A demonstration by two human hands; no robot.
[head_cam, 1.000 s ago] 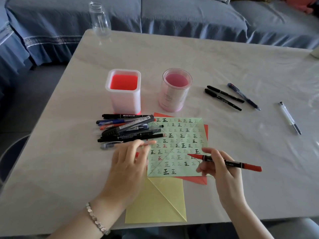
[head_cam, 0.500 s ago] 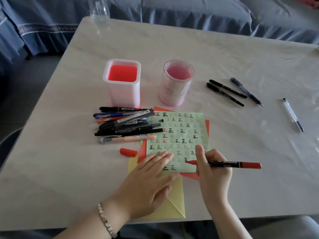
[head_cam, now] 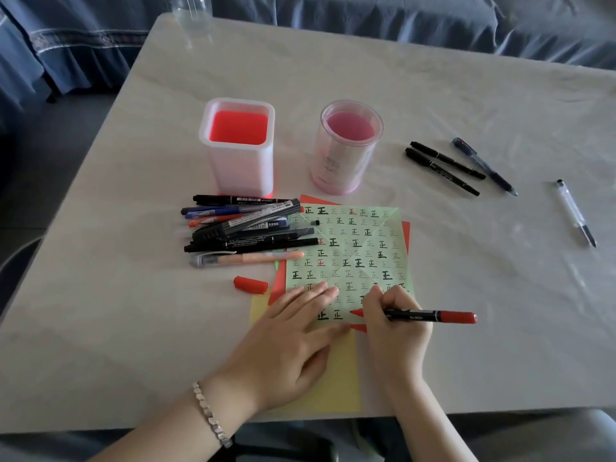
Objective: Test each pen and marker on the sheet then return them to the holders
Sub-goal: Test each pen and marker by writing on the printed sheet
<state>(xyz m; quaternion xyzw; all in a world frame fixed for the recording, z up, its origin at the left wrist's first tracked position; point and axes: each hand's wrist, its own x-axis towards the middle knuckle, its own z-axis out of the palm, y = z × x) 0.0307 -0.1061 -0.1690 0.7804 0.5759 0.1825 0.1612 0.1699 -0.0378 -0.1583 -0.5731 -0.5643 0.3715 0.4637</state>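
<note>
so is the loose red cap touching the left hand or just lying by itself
Apart. The head view shows bare table between the red cap and the left hand, which lies flat on the green sheet.

I see a pale table (head_cam: 466, 95) carrying two holders (head_cam: 237, 168) far-centre, a pen pile (head_cam: 246, 228) left, stacked papers (head_cam: 350, 248) near, a red cap (head_cam: 250, 284), and loose pens (head_cam: 443, 168) right.

My one head-worn camera looked forward and steeply down from close above the worktop (head_cam: 133, 328), facing the blue sofa (head_cam: 400, 15) beyond its far edge.
</note>
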